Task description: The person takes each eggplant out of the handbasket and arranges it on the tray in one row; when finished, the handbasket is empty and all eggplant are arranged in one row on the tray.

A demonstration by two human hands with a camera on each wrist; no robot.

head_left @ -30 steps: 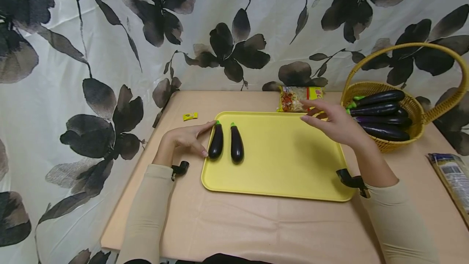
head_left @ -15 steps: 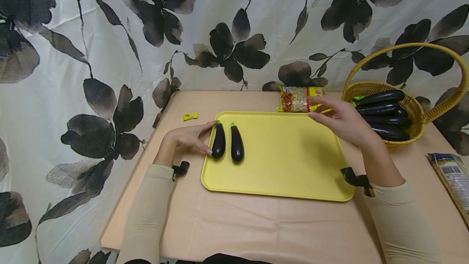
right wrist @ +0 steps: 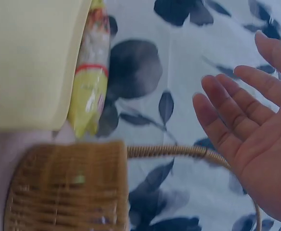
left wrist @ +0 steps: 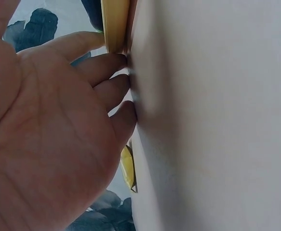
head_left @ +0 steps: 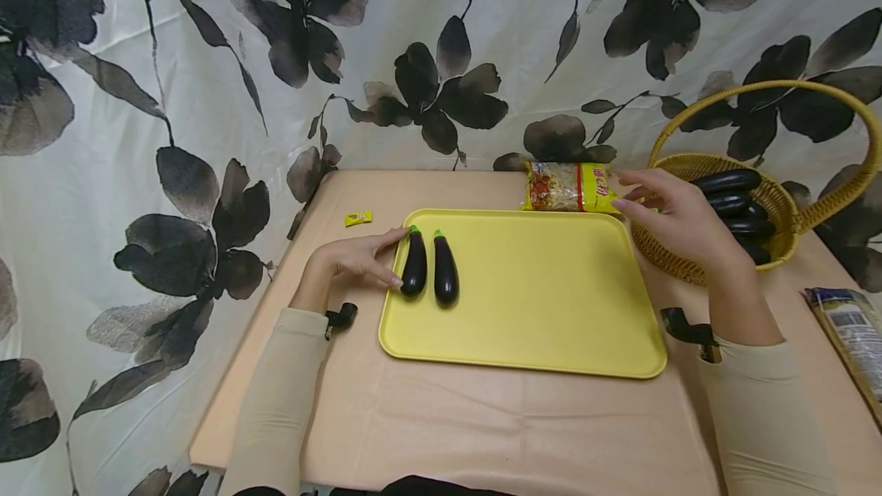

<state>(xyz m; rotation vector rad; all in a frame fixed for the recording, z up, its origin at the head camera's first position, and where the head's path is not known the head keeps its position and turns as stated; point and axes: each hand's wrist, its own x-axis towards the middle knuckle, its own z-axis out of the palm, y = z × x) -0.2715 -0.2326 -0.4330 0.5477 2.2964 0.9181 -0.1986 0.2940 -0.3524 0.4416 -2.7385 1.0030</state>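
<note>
Eggplants (head_left: 446,278), two of them, already lie side by side on the tray (head_left: 544,297), the extended fingers of the left hand (head_left: 350,260) seemingly touching the outer one, while others (head_left: 729,181) remain in the basket (head_left: 667,262) near the relaxed, empty right hand (head_left: 684,224).

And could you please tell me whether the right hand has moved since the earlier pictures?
Yes: in the head view, the right hand has moved rightward relative to the unmoved tray, toward the basket.
</note>
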